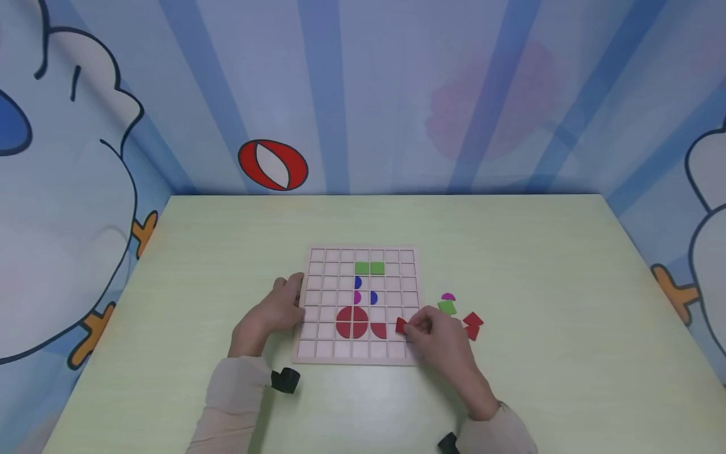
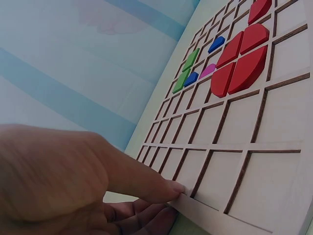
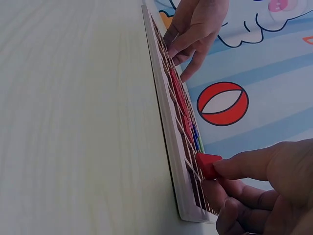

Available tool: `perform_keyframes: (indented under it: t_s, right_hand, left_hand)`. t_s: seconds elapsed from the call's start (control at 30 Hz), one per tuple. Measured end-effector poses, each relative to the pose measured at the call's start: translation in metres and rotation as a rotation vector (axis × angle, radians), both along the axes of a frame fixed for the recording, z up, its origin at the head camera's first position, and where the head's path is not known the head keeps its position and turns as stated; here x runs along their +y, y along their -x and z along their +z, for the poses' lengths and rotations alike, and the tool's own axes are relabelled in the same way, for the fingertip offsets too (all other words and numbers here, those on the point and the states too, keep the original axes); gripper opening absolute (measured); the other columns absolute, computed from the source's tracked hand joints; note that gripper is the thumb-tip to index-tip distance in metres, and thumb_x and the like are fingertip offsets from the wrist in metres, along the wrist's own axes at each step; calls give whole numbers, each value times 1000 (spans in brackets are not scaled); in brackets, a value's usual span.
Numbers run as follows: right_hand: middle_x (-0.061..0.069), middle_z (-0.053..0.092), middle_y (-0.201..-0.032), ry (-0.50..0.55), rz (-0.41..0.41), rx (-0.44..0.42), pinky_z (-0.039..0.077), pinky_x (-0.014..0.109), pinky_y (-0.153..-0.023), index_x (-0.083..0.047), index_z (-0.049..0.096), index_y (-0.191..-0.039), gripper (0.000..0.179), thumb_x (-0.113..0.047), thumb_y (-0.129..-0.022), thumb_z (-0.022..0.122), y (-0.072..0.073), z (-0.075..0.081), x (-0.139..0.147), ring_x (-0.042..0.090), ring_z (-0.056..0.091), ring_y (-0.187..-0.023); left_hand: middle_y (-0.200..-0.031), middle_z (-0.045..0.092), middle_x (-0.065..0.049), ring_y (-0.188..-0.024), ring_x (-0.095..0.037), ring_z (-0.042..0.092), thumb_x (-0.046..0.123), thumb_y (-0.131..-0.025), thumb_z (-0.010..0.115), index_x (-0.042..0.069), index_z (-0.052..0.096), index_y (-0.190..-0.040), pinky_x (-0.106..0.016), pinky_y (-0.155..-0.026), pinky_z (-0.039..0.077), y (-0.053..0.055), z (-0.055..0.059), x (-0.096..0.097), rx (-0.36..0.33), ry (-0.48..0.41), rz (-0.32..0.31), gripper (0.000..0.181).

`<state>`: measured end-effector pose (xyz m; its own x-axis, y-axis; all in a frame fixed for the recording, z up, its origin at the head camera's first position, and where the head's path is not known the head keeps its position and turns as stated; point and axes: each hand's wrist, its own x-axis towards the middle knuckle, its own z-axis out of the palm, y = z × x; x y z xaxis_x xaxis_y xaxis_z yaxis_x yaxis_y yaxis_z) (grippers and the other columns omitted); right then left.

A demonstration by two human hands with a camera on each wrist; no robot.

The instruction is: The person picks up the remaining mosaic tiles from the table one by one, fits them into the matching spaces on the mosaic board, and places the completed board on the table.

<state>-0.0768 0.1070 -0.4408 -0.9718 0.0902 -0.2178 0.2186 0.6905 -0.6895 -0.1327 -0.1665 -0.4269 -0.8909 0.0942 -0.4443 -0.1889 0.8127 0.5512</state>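
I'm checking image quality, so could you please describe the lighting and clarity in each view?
Head: bright, a pale sheen on the table, a soft shadow beside the left sleeve; left wrist: dimmer, left hand partly in shade; right wrist: also dim, grid board nearly edge-on, its coloured pieces hard to separate.

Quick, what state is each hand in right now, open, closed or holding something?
Left hand: open, touching the left edge of the grid board.
Right hand: closed, pinching a red tile.

The site before me resembles a children's play corner; home or school cannot be determined. Indicators: striped walls (image 1: 386,94) with cartoon figures (image 1: 62,202) and a ball (image 1: 273,165), a pale table (image 1: 539,265), a grid board (image 1: 351,362).
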Motion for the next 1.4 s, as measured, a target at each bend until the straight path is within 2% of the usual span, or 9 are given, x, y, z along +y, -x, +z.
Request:
perform_keyframes:
  t_s: [0.33, 0.63, 1.1, 1.23, 1.4]
  right_hand:
    - [-1, 60, -72, -34, 1, -18, 43, 25, -59, -12, 65, -87, 12, -22, -83, 71, 1, -4, -6, 16, 53, -66]
    - [0, 59, -69, -73, 21, -52, 40, 26, -57, -14, 65, -83, 11, -23, -84, 70, 2, -2, -10, 17, 52, -66]
    - [0, 56, -63, -130, 93, -59, 38, 26, -56, -15, 69, -76, 15, -28, -83, 71, 3, 4, -11, 16, 50, -64]
    - [-1, 56, -66, -156, 118, -18, 40, 26, -58, -15, 69, -77, 14, -28, -81, 74, 4, 3, -10, 16, 50, -67]
    - [-2, 56, -78, -199, 183, 107, 41, 27, -64, -15, 67, -86, 20, -27, -75, 79, 4, 1, -6, 15, 49, -75]
  left_hand:
    - [-118, 40, -16, -98, -26, 45, 1, -87, 50, 5, 18, -152, -38, -80, 43, 0, 1, 0, 8, 0, -2, 72]
    - [-118, 40, -16, -98, -26, 45, 1, -86, 51, 4, 19, -151, -38, -80, 42, 1, -1, -1, 14, -2, -4, 72]
    - [-121, 40, -18, -99, -27, 45, 0, -86, 50, 3, 18, -151, -41, -83, 43, 0, 1, -2, 11, -14, -1, 73]
    - [-119, 40, -17, -98, -27, 45, 0, -86, 51, 4, 19, -151, -39, -81, 43, 0, 0, -2, 7, -20, 4, 73]
    - [-119, 40, -17, -99, -27, 45, 0, -85, 51, 3, 19, -151, -40, -82, 43, 0, 0, -1, 12, -24, -2, 73]
